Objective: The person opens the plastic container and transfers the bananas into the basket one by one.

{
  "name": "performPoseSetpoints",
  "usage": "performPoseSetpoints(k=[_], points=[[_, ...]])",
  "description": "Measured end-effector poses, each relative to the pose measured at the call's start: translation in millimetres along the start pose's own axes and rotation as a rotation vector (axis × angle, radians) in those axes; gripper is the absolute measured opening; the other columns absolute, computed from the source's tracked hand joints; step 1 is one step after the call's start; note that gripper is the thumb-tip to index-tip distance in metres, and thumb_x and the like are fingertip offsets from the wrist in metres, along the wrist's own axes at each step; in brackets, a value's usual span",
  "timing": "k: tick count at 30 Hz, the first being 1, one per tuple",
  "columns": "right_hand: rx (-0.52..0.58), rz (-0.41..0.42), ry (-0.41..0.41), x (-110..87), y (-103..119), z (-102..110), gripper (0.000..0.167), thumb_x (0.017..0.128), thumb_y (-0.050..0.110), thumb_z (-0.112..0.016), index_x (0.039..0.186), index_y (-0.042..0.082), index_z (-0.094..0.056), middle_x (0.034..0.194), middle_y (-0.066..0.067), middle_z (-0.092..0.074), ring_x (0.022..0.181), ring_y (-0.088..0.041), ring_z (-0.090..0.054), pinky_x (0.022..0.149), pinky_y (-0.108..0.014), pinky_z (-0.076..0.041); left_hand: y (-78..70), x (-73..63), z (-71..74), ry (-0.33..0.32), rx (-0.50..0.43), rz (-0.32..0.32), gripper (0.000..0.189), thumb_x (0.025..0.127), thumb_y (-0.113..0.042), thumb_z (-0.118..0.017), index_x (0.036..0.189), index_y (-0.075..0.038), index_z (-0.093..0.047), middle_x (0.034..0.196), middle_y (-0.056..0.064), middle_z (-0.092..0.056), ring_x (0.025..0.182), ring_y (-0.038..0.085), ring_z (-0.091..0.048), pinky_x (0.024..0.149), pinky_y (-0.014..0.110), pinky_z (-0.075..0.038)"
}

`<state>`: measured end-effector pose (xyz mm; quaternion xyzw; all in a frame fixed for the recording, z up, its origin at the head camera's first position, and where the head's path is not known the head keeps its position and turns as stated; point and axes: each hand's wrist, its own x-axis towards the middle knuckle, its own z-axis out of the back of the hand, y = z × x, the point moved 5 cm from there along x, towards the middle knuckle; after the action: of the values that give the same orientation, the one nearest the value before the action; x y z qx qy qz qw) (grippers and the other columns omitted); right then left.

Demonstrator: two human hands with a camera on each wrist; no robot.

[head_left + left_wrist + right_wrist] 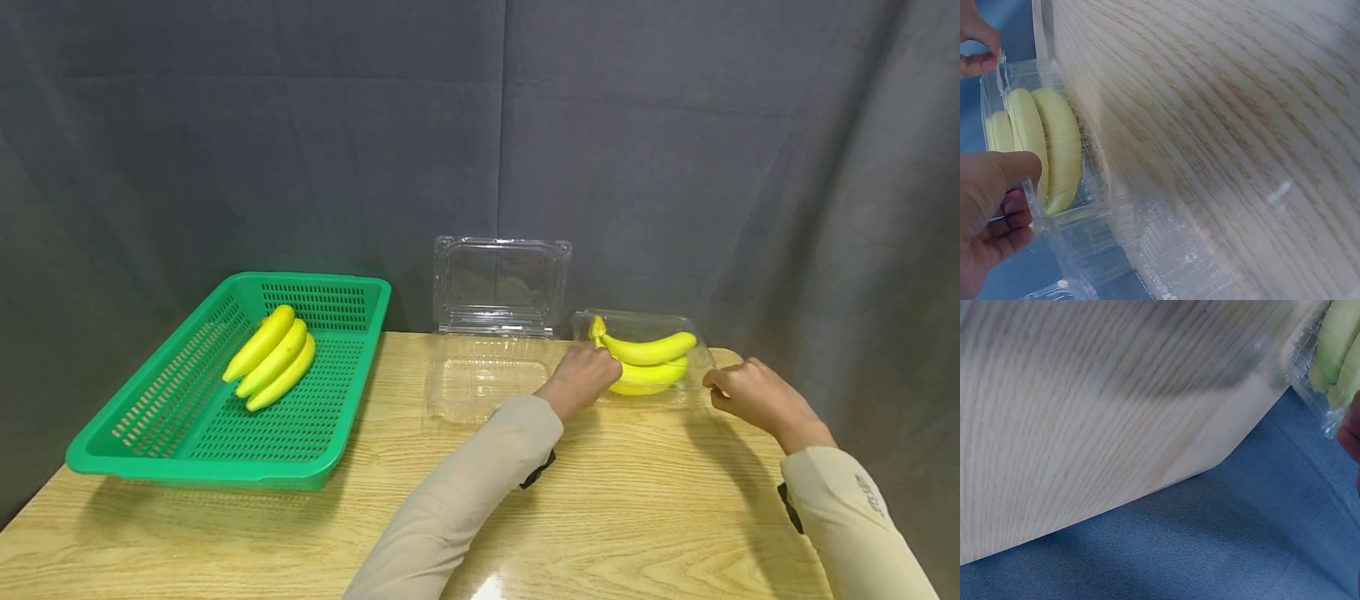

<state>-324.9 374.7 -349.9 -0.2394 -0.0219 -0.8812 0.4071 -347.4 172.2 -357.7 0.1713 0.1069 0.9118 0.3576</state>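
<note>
Toward the right of the table a clear plastic clamshell box (637,318) holds a bunch of yellow bananas (651,352). My left hand (581,379) pinches the box's clear edge at the left side, thumb against curled fingers, as the left wrist view shows. At the opposite end my right hand (757,396) pinches the other corner of the clear plastic between thumb and fingers. Only part of the right hand (1350,434) shows in its own wrist view, right at the plastic corner. The left hand hides some of the banana bunch in the head view.
A second clear clamshell box (487,379) stands left of the hands, its lid (502,279) raised against the grey curtain (300,150). Farther left, a green basket (358,400) holds another banana bunch (273,358). The table's right edge (1147,494) runs near the right arm.
</note>
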Motion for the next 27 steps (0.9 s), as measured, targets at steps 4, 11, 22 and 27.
performPoseSetpoints(k=[4, 11, 22, 27], points=[[0.037, -0.004, 0.028, 1.0, -0.3, -0.5, 0.045, 0.062, -0.016, -0.063, 0.061, 0.022, -0.04, 0.063, 0.021, -0.026, 0.054, 0.003, -0.025, 0.047, -0.019, -0.022, 0.3, -0.2, 0.4, -0.011, -0.008, 0.0, 0.019, 0.09, -0.004, -0.064, 0.084, -0.02, -0.073, 0.078, -0.005, -0.066, 0.068, 0.011, -0.054, 0.058, 0.026, -0.05], [0.048, 0.022, 0.026, 1.3, 0.9, -0.2, 0.044, 0.06, -0.016, -0.062, 0.063, 0.022, -0.04, 0.063, 0.021, -0.028, 0.054, 0.004, -0.026, 0.047, -0.019, -0.023, 0.1, -1.4, 1.3, 0.0, -0.009, -0.007, 0.016, 0.091, -0.007, -0.065, 0.087, -0.02, -0.074, 0.08, -0.005, -0.067, 0.069, 0.012, -0.054, 0.06, 0.026, -0.051], [-0.022, 0.109, -0.095, 0.7, 1.6, -5.6, 0.031, 0.06, -0.01, -0.052, 0.061, 0.018, -0.038, 0.06, 0.016, -0.022, 0.054, 0.001, -0.02, 0.049, -0.023, -0.021, 0.5, -3.8, 0.7, 0.012, -0.017, -0.004, 0.017, 0.091, -0.006, -0.064, 0.089, -0.019, -0.074, 0.083, -0.004, -0.067, 0.07, 0.012, -0.055, 0.06, 0.026, -0.051], [-0.044, 0.122, -0.13, 0.6, 2.4, -5.4, 0.029, 0.061, -0.01, -0.049, 0.061, 0.018, -0.039, 0.06, 0.015, -0.023, 0.053, 0.0, -0.02, 0.049, -0.024, -0.022, 1.2, -2.5, 0.6, 0.021, -0.019, -0.001, 0.016, 0.092, -0.007, -0.064, 0.09, -0.02, -0.074, 0.083, -0.004, -0.067, 0.07, 0.012, -0.054, 0.06, 0.027, -0.051]])
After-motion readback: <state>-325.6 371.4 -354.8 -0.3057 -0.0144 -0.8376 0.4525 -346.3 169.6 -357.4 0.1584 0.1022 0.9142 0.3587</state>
